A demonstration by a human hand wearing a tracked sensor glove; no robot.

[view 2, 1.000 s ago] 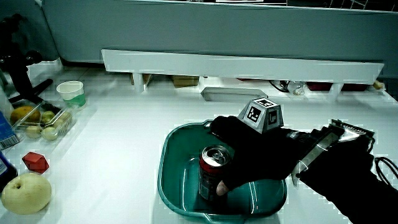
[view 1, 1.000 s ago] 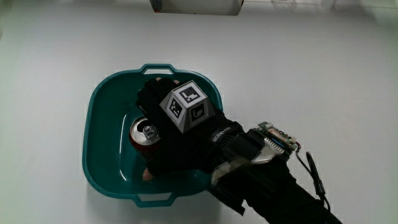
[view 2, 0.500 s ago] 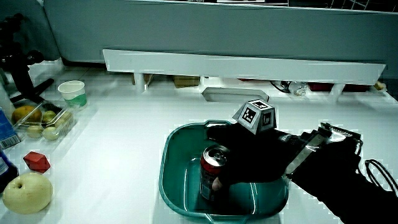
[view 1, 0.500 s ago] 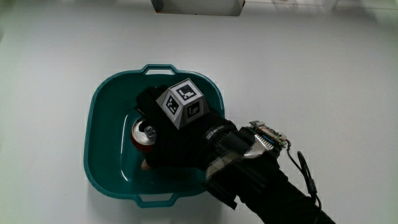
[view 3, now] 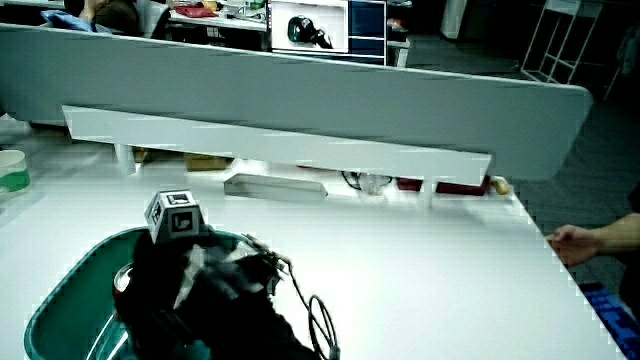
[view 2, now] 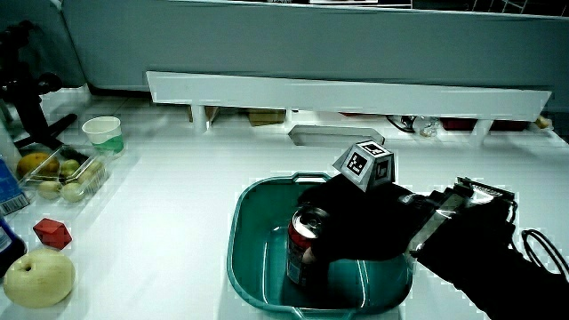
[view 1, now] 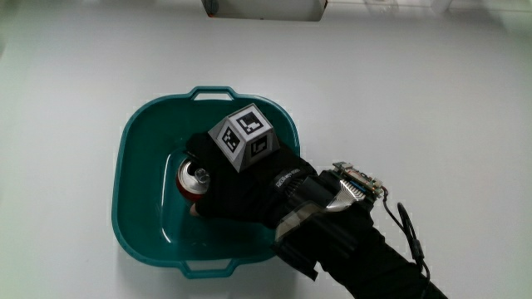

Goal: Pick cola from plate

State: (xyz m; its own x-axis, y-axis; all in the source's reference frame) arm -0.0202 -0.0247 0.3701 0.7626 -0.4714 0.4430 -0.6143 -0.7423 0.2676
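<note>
A red cola can stands upright in a teal plastic basin with two handles. The hand, black-gloved with a patterned cube on its back, reaches into the basin and its fingers are wrapped around the can's body. In both side views the can's silver top shows just beside the glove. The forearm stretches from the basin toward the person.
In a side view, a green-striped paper cup, a clear box of fruit, a small red object and a pale pear lie on the table apart from the basin. A low partition runs along the table's edge.
The fingers have closed tighter round the can, and the thumb tip seen earlier at the can's base is now tucked against it. The can has stayed in the basin.
</note>
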